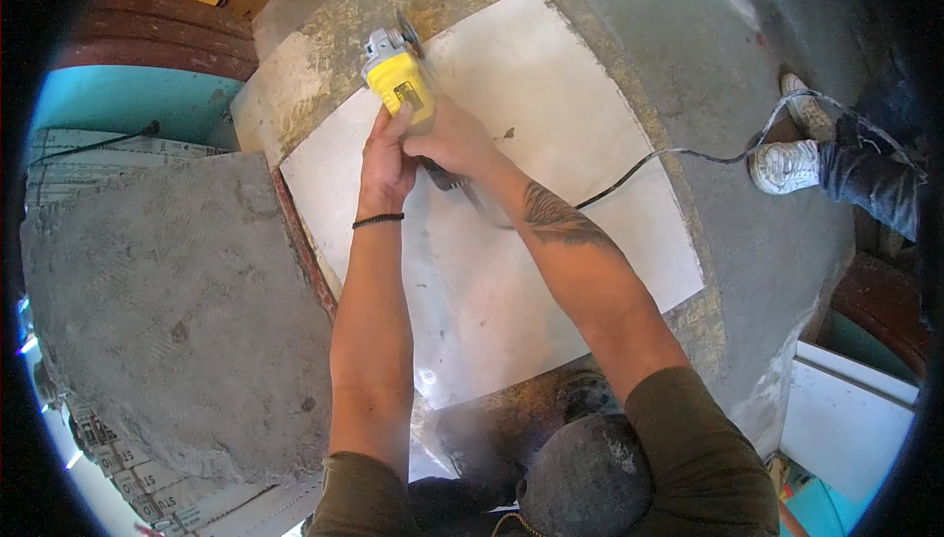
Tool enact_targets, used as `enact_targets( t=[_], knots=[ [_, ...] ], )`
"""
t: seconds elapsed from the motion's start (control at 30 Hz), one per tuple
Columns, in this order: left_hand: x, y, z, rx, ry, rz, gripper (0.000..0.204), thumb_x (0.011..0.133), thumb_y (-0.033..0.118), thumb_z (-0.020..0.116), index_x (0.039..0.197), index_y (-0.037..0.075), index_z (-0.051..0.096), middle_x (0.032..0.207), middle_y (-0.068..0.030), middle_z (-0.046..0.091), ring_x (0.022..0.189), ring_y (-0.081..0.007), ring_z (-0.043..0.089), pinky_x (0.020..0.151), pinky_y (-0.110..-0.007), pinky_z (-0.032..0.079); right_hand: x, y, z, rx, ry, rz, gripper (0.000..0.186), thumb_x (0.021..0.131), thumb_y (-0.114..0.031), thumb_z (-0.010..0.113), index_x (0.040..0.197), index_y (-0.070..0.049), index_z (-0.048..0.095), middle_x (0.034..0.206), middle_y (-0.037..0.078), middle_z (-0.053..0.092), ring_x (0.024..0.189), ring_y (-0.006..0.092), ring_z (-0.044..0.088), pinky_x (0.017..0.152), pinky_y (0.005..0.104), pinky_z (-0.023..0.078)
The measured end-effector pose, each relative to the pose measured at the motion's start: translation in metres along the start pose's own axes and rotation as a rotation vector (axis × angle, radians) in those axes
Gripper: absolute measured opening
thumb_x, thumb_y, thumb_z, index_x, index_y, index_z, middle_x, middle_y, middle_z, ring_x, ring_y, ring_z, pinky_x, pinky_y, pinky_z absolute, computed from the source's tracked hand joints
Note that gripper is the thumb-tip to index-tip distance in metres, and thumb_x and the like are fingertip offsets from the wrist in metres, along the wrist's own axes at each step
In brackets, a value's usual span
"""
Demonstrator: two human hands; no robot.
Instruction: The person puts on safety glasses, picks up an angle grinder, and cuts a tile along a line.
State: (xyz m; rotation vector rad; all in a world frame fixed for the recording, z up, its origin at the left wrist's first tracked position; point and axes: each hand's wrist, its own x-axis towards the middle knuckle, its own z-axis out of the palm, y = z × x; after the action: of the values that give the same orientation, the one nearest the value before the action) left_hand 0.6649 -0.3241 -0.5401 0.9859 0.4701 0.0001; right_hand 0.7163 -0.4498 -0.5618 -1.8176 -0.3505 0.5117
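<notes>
My left hand [386, 158] and my right hand [454, 136] are both closed around a yellow and grey angle grinder [398, 80], the right one over its body. The grinder's disc [411, 33] is at the far end, near the upper-left edge of a large white sheet [531, 311]. The sheet lies on a worn, speckled surface beneath my arms, with a few dark marks on it. A black cord [619, 179] runs across the sheet to the right. My fingers partly hide the tool's lower end.
A rough grey slab [167, 321] fills the left side beside a reddish strip. At the right, another person's sneakers [784, 165] and dark trouser leg [865, 190] are by the looping cord. A white panel [848, 419] stands lower right; a turquoise wall [138, 101] is upper left.
</notes>
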Motion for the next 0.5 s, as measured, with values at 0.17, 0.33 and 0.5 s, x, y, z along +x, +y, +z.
enact_targets(
  t=[0.17,0.33,0.5],
  knots=[
    [0.0013,0.0000,0.0016,0.031,0.008,0.020,0.049,0.103,0.029,0.062,0.145,0.007,0.050,0.134,-0.0074,0.064,0.122,-0.0234,0.062,0.105,-0.040,0.049,0.0016,-0.0020,-0.0005,-0.011,0.006,0.008,0.077,0.062,-0.041,0.077,0.120,0.005,0.057,0.109,0.029,0.070,0.105,0.0442,0.068,0.091,0.0469,0.054],
    [0.0024,-0.0012,0.0008,0.026,0.010,0.020,0.049,0.103,0.029,0.062,0.145,0.007,0.050,0.134,-0.0078,0.063,0.122,-0.0234,0.062,0.105,-0.040,0.049,0.0016,-0.0042,-0.0022,0.015,-0.017,0.039,0.076,0.062,-0.040,0.077,0.120,0.005,0.057,0.109,0.028,0.070,0.105,0.0440,0.068,0.091,0.0461,0.055],
    [0.0007,-0.0039,-0.0021,0.007,0.020,0.025,0.052,0.102,0.023,0.064,0.150,0.008,0.048,0.136,-0.0074,0.063,0.123,-0.0230,0.062,0.102,-0.039,0.051,-0.0047,-0.0059,-0.0039,0.012,-0.008,0.028,0.076,0.062,-0.040,0.077,0.120,0.004,0.057,0.109,0.028,0.070,0.105,0.0439,0.068,0.091,0.0460,0.054]
  ],
)
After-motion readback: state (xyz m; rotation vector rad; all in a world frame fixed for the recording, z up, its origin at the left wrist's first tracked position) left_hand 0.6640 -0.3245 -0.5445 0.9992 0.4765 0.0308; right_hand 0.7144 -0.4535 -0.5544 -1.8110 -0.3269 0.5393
